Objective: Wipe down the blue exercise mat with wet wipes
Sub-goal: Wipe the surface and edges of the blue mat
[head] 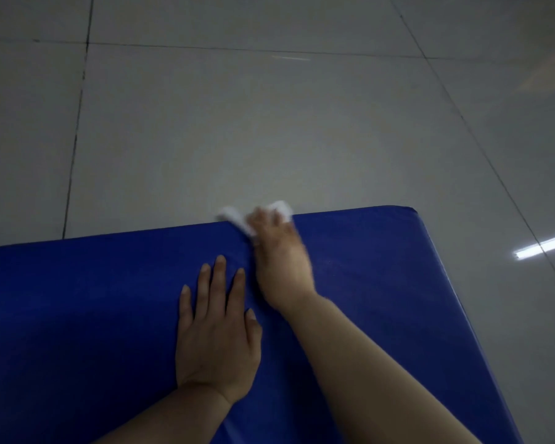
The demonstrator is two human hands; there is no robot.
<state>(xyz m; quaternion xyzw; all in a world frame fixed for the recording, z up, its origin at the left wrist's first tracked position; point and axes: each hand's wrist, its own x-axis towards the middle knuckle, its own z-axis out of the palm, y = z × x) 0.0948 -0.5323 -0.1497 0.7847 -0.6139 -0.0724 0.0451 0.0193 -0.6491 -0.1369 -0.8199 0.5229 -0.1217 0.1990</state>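
Blue exercise mat (77, 315) fills the lower half of the frame, from the left border to a rounded corner at right centre. Its far edge runs slightly uphill left to right. It lies on a grey tiled floor (237, 123) with dark grout lines.

Left hand (217, 328), lower centre: flat on the mat, palm down, fingers straight and slightly spread, pointing toward the far edge. It holds nothing. The forearm enters from the bottom edge of the frame.

Right hand (277, 251), just right of the left hand's fingertips and nearly touching them, is further up the frame at the mat's far edge. It is motion-blurred. It rests on a white wet wipe (237, 219); the fingers reach over the mat edge with the wipe under them. White bits of wipe stick out on both sides of the fingers: a larger flap to the left, a smaller one at the upper right. The blur hides the exact grip, so I cannot tell whether the fingers curl round the wipe or just press it. The right forearm runs diagonally down to the lower right of the frame.

Right of the mat: more floor tile, with a bright reflection of a tube light (543, 246) at the right edge, just beside the mat corner. A fainter reflection shows in the upper right.
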